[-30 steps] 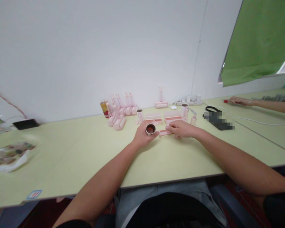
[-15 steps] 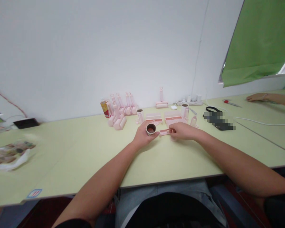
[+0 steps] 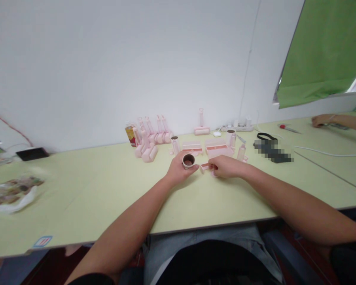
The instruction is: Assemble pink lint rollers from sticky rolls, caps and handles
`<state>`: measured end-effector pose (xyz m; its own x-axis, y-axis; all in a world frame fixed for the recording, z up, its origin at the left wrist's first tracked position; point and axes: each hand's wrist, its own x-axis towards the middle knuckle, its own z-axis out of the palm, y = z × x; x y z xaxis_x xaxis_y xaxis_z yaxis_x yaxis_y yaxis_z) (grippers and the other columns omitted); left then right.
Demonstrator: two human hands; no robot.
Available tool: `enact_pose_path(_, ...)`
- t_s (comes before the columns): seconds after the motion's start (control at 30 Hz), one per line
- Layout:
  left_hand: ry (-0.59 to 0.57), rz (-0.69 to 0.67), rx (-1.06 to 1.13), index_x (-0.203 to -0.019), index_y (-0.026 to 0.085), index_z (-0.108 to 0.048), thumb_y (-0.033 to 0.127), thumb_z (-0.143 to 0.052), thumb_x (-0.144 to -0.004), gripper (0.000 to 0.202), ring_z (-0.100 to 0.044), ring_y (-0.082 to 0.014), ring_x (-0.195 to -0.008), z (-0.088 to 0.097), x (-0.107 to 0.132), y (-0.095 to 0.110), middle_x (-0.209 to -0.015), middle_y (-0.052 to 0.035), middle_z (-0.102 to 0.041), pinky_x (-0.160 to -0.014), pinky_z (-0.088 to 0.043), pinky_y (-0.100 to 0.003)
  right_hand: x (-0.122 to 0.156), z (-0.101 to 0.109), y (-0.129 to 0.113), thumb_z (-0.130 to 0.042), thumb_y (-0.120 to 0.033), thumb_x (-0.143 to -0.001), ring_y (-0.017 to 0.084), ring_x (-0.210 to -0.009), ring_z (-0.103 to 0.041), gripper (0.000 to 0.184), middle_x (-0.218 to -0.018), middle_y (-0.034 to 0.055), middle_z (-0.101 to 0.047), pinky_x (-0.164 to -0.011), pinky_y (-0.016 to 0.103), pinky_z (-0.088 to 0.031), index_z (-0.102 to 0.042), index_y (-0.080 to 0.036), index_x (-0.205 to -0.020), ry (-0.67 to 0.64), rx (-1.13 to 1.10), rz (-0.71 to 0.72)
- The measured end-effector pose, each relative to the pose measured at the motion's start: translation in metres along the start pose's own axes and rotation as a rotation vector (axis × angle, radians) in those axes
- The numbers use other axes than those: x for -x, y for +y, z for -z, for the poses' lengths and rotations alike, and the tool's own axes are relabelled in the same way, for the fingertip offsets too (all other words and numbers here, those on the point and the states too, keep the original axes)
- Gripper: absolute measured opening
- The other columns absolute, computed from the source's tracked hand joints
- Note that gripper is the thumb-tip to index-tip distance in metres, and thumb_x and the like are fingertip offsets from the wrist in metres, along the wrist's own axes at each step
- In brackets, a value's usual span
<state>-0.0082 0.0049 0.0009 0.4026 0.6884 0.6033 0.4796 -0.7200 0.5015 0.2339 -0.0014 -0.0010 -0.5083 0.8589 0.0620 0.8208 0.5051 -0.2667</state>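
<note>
Gripping a small roll point(image 3: 188, 161) with a brown core, the left hand point(image 3: 178, 171) is curling its fingers round it, holding it with the open end facing up toward the camera, just above the pale green surface point(image 3: 106, 190). Over on the other side, the right hand point(image 3: 228, 166) is pinching a flat pink piece point(image 3: 205, 166) by one end, thumb and forefinger closed on it. The free end is pointing at the roll and sitting just beside it. Whether piece and roll are touching is too small to tell. Behind both hands, two pink trays point(image 3: 216, 149) are lying side by side. Another upright roll point(image 3: 175, 144) is standing to their left, and a cluster of pink handles point(image 3: 150, 140) is sitting nearer the wall. A power strip point(image 3: 236, 128) is lying by the wall. Far right, another person's hand point(image 3: 320, 120) is resting on the surface, well apart.
</note>
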Motion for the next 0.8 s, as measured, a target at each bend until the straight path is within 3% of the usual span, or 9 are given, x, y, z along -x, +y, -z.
enact_pose_path(0.3, -0.016, -0.005, 0.006, -0.096, 0.018, -0.060, 0.041, -0.072, -0.077, 0.032, -0.061, -0.0199, -0.092, 0.0007, -0.0002, -0.0002, -0.098, -0.0050, -0.066, -0.085, -0.047, -0.035, 0.0001, -0.0042, -0.0039, -0.056, -0.013, -0.073, 0.018, -0.073, -0.062, 0.023, -0.088, 0.0071, -0.072, -0.059, 0.024, -0.032, -0.067, -0.019, -0.092, -0.025, 0.004, 0.038)
enact_pose_path(0.8, -0.027, 0.013, -0.007, -0.096, 0.018, -0.060, 0.042, -0.072, -0.077, 0.033, -0.062, -0.0199, -0.090, 0.0002, 0.0003, -0.0009, -0.095, -0.0046, -0.065, -0.083, -0.048, -0.035, -0.0037, -0.0081, -0.0005, -0.061, -0.026, -0.076, 0.020, -0.077, -0.062, 0.020, -0.092, 0.0087, -0.071, -0.061, 0.025, -0.033, -0.067, -0.018, -0.094, 0.016, 0.042, -0.011)
